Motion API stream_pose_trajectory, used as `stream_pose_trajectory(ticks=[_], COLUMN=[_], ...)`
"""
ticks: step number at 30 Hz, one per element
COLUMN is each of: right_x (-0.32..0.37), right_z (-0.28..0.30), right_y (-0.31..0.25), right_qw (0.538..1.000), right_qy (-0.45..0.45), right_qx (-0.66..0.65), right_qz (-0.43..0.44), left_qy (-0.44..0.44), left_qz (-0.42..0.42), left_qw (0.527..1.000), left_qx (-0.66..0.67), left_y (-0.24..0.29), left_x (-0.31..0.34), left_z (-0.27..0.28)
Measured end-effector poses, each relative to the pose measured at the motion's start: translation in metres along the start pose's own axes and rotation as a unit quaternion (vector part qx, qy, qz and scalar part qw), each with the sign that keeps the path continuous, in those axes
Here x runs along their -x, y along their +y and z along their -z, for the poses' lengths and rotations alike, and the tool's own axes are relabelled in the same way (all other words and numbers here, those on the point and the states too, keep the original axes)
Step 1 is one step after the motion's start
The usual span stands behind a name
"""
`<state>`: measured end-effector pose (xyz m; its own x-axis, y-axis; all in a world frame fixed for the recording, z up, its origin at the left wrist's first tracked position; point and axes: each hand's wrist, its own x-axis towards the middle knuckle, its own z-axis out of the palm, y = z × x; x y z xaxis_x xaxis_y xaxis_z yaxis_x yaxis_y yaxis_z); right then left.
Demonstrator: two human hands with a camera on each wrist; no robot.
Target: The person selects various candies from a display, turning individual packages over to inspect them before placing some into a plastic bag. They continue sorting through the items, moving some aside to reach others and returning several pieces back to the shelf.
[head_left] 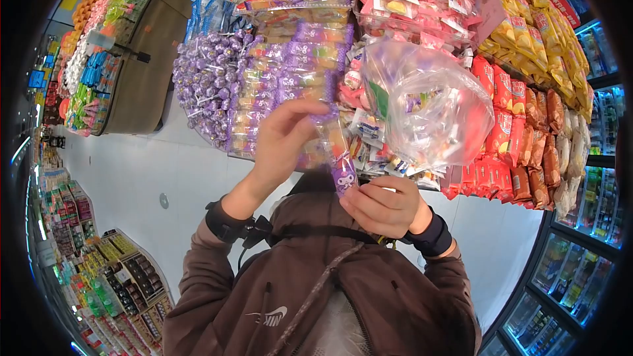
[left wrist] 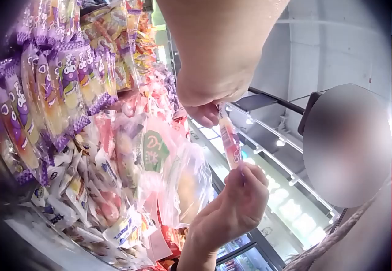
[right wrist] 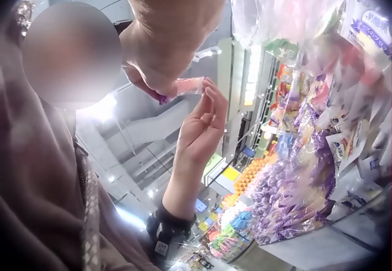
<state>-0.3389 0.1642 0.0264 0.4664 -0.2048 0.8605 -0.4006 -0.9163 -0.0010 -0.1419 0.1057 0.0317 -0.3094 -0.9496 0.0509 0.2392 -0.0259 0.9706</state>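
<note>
A slim jelly stick [head_left: 341, 165] in a clear wrapper with purple printed ends stretches between both hands in front of the chest. At its upper end my left hand [head_left: 285, 142] pinches the wrapper with thumb and fingertips. My right hand [head_left: 386, 206] pinches the lower purple end, fingers curled. In the left wrist view the jelly stick [left wrist: 230, 139] slants down to the right hand [left wrist: 229, 207]. The right wrist view has the stick [right wrist: 188, 86] reaching the fingertips of the left hand [right wrist: 202, 124]. Similar purple-wrapped sticks [head_left: 264, 86] lie piled just beyond the left hand.
A clear plastic bag [head_left: 442, 105] with a green print lies over the pink and white wrapped sweets. Purple lollipops [head_left: 208, 76] stand left, red packets [head_left: 504, 102] and yellow packets [head_left: 527, 33] right. Drinks fridges [head_left: 573, 270] line the right side; another candy stand [head_left: 145, 59] is at left.
</note>
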Motion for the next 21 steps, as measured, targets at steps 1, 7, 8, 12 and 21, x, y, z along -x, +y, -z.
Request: stream_pose_trajectory(ticks=[1, 7, 8, 12, 21], right_x=[0.001, 0.011, 0.013, 0.017, -0.001], right_z=[0.0, -0.004, -0.006, -0.016, -0.04], right_y=[0.001, -0.003, -0.004, -0.004, -0.009], right_qw=[1.0, 0.998, 0.997, 0.979, 0.636], right_qy=[0.002, -0.009, -0.017, -0.045, 0.033], right_qx=[0.004, 0.012, 0.003, -0.084, -0.47], right_qz=[0.0, -0.053, -0.072, -0.179, -0.611], left_qy=[0.004, -0.008, -0.01, 0.027, 0.031], left_qz=[0.023, 0.054, 0.053, 0.051, 0.015], left_qw=[1.0, 0.998, 0.998, 0.996, 0.991], left_qx=[0.01, 0.004, -0.044, -0.074, -0.128], left_y=[0.002, 0.011, 0.011, 0.006, 0.012], left_x=[0.0, -0.005, -0.005, -0.01, -0.013], left_z=[0.0, -0.011, -0.011, -0.01, 0.015])
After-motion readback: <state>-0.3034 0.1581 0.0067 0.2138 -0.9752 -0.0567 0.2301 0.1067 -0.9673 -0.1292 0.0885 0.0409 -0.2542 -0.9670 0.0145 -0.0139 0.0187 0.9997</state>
